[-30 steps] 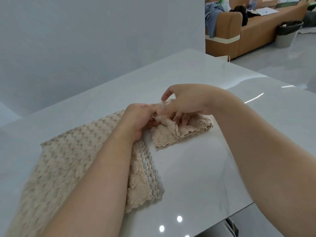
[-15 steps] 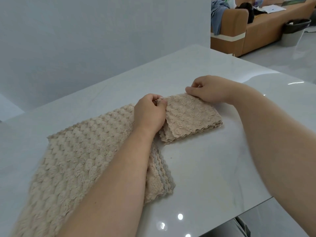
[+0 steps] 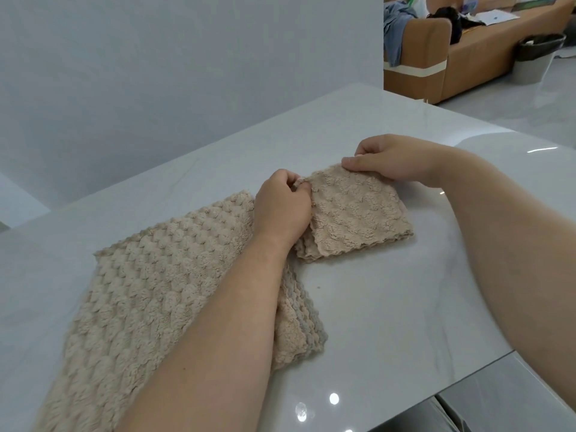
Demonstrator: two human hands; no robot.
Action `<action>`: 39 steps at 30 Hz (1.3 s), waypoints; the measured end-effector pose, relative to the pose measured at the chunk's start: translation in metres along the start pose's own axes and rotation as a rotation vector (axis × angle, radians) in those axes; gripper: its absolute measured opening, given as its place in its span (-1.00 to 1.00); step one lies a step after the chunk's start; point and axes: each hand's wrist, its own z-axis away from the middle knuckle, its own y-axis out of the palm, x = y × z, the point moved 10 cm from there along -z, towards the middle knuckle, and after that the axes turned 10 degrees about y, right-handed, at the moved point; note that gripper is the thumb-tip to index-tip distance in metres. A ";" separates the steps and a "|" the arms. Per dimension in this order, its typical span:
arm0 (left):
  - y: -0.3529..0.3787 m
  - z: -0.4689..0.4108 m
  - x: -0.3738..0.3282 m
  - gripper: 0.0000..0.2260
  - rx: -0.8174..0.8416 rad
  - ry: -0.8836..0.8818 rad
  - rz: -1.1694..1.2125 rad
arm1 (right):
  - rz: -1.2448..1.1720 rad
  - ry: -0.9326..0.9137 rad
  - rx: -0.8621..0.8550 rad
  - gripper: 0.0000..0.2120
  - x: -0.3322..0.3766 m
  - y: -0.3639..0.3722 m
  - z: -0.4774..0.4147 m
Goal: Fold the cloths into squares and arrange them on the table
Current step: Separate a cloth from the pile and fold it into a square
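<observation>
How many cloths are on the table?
2 show clearly: a small folded cloth pinched by the left hand and right hand, and a big spread cloth beside it, under the left forearm. More may hide beneath it.

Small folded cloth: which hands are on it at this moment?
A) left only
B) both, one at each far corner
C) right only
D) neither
B: the left hand pinches the far-left corner of the small folded cloth, and the right hand pinches its far-right corner.
</observation>
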 end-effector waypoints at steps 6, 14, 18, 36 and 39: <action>-0.015 -0.002 -0.003 -0.97 -0.147 0.002 0.178 | -0.171 -0.068 0.103 -0.51 0.008 0.003 0.006; -0.044 -0.022 -0.009 -0.92 -0.222 -0.057 0.328 | -0.540 -0.189 0.179 -0.67 0.037 -0.008 0.021; -0.104 -0.036 -0.028 -0.86 -0.264 -0.048 0.383 | -0.261 -0.318 0.072 -0.61 0.108 -0.023 0.038; -0.238 -0.013 0.016 -0.66 -0.024 0.052 0.026 | 0.338 -0.556 -0.288 -0.75 0.283 0.048 0.068; -0.244 -0.015 0.018 -0.55 -0.060 0.025 -0.071 | 0.450 -0.544 -0.332 -0.78 0.278 0.051 0.061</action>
